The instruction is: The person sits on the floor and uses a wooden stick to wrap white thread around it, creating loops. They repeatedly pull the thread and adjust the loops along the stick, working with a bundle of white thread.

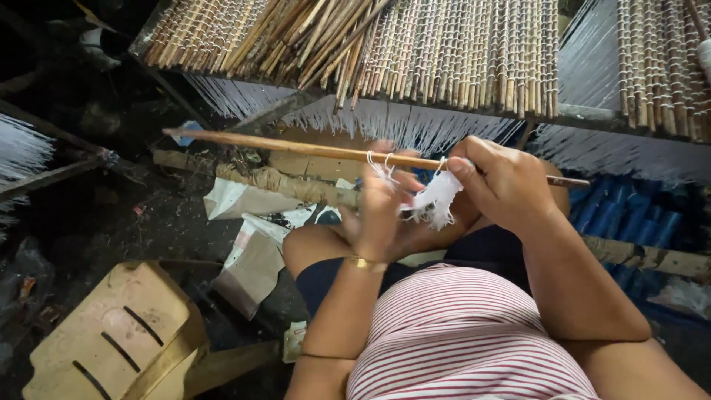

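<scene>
A seated person, seen from above, works a long wooden stick held level across the lap, w/ white thread looped on it. Right hand has its grip closed around the stick near its dark end, thumb pinning a frayed white tuft against it. Left hand, gold bracelet at the wrist, is raised just below the stick, fingers pinching thread strands; exact grip is blurred, but it looks narrow on the thread.

Directly ahead & above: a rack of thread-wound bamboo rods, white warp threads hanging from it close behind the stick. Loose sticks lie slanted on top of the rack. At right, beyond the arm, blue spools sit in a row. Lower left on the dirt floor: a slotted tan plastic stool, well apart from the hands, w/ crumpled paper scraps between it & the knee. A rough wooden beam runs beneath the stick.
</scene>
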